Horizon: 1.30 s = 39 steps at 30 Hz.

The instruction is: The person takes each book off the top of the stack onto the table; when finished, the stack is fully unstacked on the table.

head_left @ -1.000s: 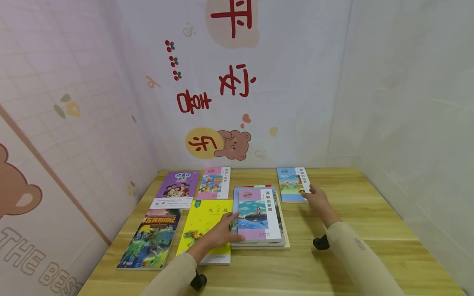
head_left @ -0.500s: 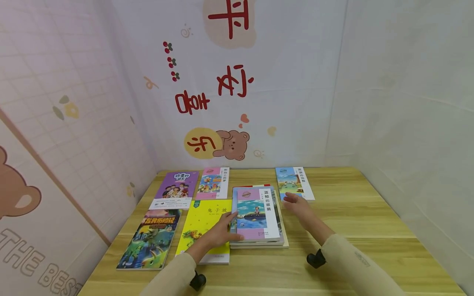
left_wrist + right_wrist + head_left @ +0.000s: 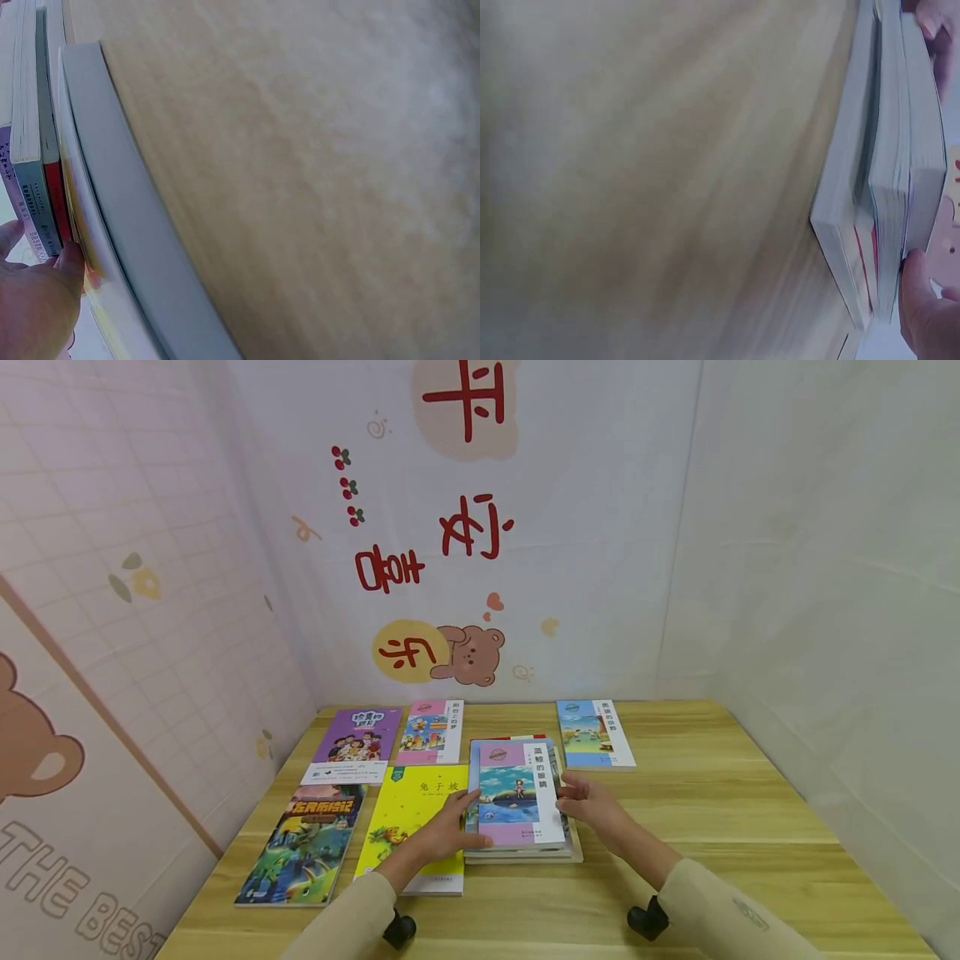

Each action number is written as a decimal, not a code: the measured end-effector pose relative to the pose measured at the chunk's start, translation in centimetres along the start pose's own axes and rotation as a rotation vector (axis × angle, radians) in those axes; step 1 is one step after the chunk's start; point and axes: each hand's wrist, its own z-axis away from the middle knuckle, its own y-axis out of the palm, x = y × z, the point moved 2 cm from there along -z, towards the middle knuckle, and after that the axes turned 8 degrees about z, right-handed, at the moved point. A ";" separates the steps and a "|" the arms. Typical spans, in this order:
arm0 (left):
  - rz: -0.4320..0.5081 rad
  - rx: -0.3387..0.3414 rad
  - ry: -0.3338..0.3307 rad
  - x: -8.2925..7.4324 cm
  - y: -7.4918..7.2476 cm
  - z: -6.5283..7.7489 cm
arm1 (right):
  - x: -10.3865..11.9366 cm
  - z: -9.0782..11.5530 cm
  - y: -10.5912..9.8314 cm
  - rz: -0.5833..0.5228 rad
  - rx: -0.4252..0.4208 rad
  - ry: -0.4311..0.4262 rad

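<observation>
A pile of books stands in the middle of the table. On top lies a pink and white children's book (image 3: 510, 797) with a picture of a child on a whale. My left hand (image 3: 442, 835) rests against the pile's left side, thumb near the front corner, its wrist over a yellow book (image 3: 416, 797). In the left wrist view the fingertips meet the spines (image 3: 37, 202) of the upper books. My right hand (image 3: 603, 818) touches the pile's right side with relaxed fingers. The right wrist view has its thumb (image 3: 916, 281) against the top book's edge.
A blue and white book (image 3: 588, 735) lies at the back right. To the left lie a purple book (image 3: 356, 739), a pink and white book (image 3: 431, 735) and a dinosaur-covered book (image 3: 303, 847). A fabric backdrop (image 3: 600, 527) walls in the wooden table (image 3: 720, 827).
My right hand has left the blue and white book at the back right and come left and nearer to the pile's right side. The left hand has stayed at the pile's left side.
</observation>
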 end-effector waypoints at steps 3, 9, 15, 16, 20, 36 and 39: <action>0.000 -0.002 -0.004 0.0 0.0 0.0 | 0.0 0.5 0.4 -0.002 -0.007 0.012; -0.005 -0.001 -0.009 0.1 0.0 -0.1 | -0.1 1.1 1.0 -0.027 -0.006 0.023; -0.006 -0.002 -0.017 0.1 0.0 -0.2 | -0.1 1.1 1.0 -0.044 0.008 0.039; -0.004 -0.001 -0.016 0.1 0.0 -0.2 | -0.1 1.1 1.0 -0.052 0.003 0.052; 0.001 0.000 -0.012 0.1 0.1 -0.1 | -0.2 1.1 0.9 -0.082 -0.012 0.098; 0.029 0.006 0.024 -0.5 0.1 0.5 | -0.2 0.7 1.1 -0.272 -0.029 0.044; 0.023 0.003 0.026 -0.4 0.1 0.4 | 0.0 0.6 1.3 -0.265 -0.049 0.055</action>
